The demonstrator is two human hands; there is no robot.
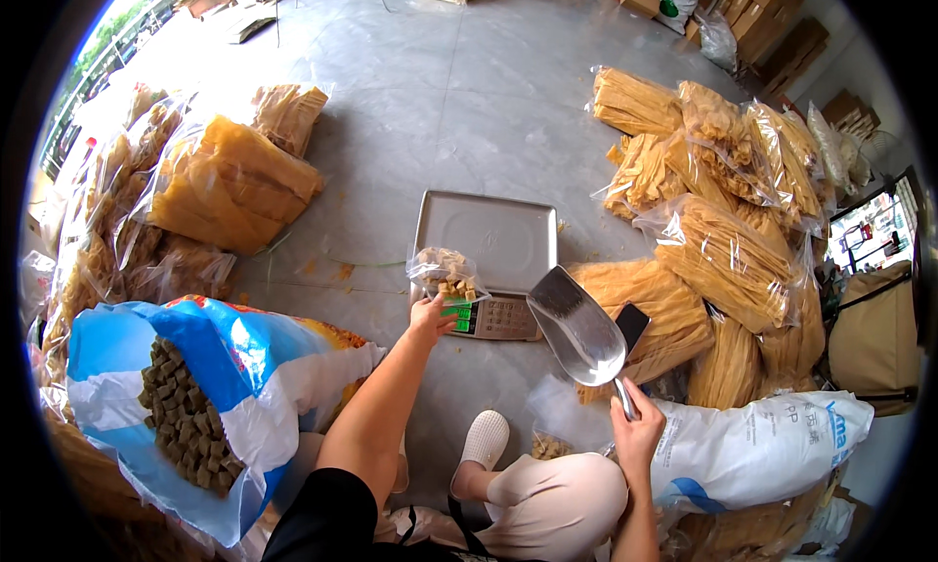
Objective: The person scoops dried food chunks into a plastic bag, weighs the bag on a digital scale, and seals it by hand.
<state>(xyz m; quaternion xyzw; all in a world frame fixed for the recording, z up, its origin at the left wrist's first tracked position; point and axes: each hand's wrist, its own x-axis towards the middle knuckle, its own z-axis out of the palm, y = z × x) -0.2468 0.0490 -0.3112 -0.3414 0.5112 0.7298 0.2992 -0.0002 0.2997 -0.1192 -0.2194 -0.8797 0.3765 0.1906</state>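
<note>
My left hand (430,320) is closed on a small clear plastic bag (442,265) with tan cubes in it. The bag is over the near left corner of a scale's metal pan (489,232); whether it rests there I cannot tell. Below the pan, the scale's keypad panel (506,318) has a lit green display, partly hidden by my fingers. In my right hand (637,427) is the handle of a metal scoop (576,332), held tilted right of the scale, with no cubes visible in it. An open blue-and-white sack (259,367) of brown-green cubes (186,425) leans at my left.
Bagged yellow-brown dried sheets (230,181) pile up at left, and bundles of long yellow strips (723,249) at right. A dark phone (633,323) lies on one bundle. Near my right knee are a white sack (762,450) and a clear bag of cubes (550,445). Cardboard boxes (767,20) stand far right.
</note>
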